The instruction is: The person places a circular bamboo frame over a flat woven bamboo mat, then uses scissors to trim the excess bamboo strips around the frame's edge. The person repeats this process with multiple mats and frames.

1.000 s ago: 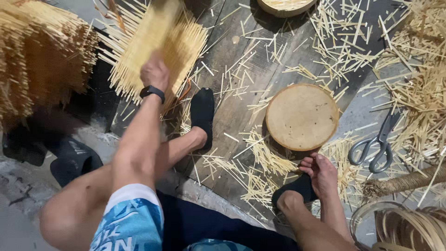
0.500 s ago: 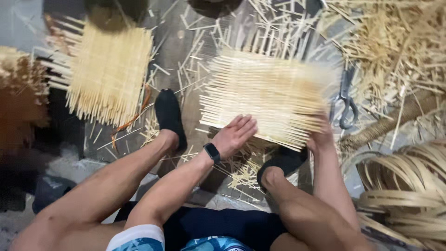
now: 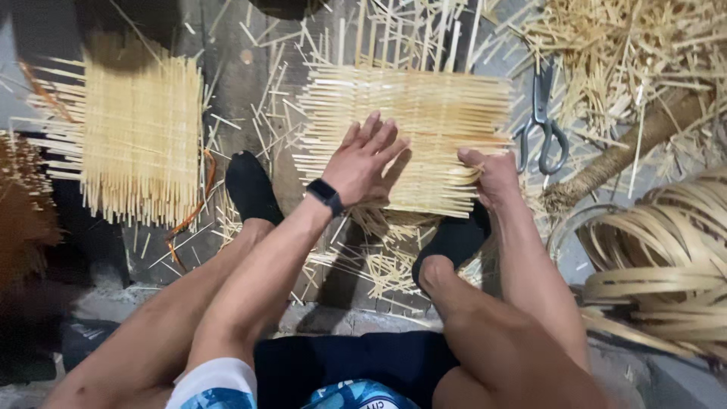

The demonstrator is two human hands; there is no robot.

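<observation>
The woven bamboo mat (image 3: 424, 129) lies under the flat, spread left hand (image 3: 366, 161), its right edge pinched by the right hand (image 3: 494, 176)

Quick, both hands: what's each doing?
Left hand: open, flat on the pale woven bamboo-strip mat.
Right hand: closed, gripping that mat's right edge.

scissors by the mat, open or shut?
Shut. The scissors lie flat on the floor right of the woven mat, blades together in one line, both handle loops side by side.
</observation>
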